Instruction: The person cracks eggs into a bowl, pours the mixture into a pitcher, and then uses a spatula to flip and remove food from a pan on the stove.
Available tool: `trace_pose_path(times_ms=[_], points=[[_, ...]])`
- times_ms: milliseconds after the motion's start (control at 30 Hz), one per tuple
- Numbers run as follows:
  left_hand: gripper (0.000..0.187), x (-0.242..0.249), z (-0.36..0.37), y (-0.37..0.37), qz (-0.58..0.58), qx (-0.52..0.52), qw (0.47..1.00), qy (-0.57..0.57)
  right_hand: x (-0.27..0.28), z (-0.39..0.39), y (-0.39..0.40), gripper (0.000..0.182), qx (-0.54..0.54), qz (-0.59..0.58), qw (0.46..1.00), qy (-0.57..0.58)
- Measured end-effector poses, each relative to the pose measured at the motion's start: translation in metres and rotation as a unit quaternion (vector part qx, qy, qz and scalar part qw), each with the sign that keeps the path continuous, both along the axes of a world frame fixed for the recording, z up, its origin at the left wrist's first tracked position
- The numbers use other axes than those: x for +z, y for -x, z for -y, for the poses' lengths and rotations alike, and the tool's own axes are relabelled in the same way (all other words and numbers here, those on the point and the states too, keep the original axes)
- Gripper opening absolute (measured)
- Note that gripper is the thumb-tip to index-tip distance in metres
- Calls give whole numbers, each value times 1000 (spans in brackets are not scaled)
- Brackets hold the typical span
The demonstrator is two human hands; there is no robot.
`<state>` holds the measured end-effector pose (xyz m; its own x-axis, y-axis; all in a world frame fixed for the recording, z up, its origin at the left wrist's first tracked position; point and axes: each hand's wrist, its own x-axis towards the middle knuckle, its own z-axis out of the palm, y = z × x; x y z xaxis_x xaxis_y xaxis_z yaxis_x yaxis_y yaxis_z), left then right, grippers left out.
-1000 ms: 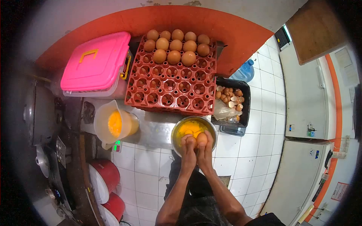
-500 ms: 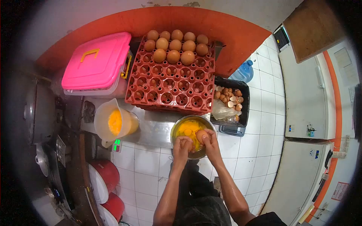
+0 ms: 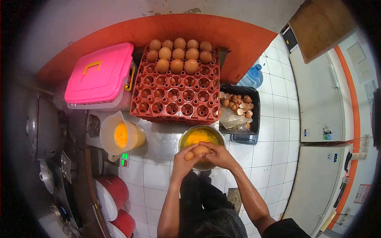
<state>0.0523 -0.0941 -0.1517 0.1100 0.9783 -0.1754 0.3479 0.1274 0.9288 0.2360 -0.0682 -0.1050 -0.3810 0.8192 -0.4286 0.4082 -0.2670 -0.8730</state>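
Over the near part of a metal bowl [image 3: 222, 137] holding yellow yolks [image 3: 201, 137], my two hands are close together. My left hand [image 3: 181, 163] is closed around a brown egg [image 3: 189, 156] low in its palm. Between the fingertips of both hands sits a second brown egg [image 3: 201, 150], with my right hand [image 3: 220, 157] gripping it from the right. The fingers partly cover both eggs. Behind the bowl, a stack of red egg trays [image 3: 166, 95] carries several whole brown eggs [image 3: 177, 54] in its back rows.
Right of the trays, a black bin [image 3: 256, 115] contains broken eggshells [image 3: 239, 107] and a clear plastic bag [image 3: 232, 118]. To the left stand a jug [image 3: 109, 133] of yellow liquid and a pink-lidded box [image 3: 101, 75]. A scale display [image 3: 124, 159] glows green near the jug.
My hands have moved together over the bowl's near side, bringing the right hand's egg against my left fingers. The camera view has shifted slightly.
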Motion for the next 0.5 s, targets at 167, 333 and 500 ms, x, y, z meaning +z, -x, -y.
trace_pose_path(times_ms=[167, 333, 500], points=[[45, 13, -13, 2, -111, -31, 992, 60, 3, -5, 7, 50, 56, 85, 991, -90], [45, -6, -6, 1, -145, -30, 989, -1, -33, 1, 5, 51, 18, 35, 994, -99], [43, 11, -9, -7, -152, 8, 987, -51, -25, -5, 7, 52, 35, 77, 981, -174]])
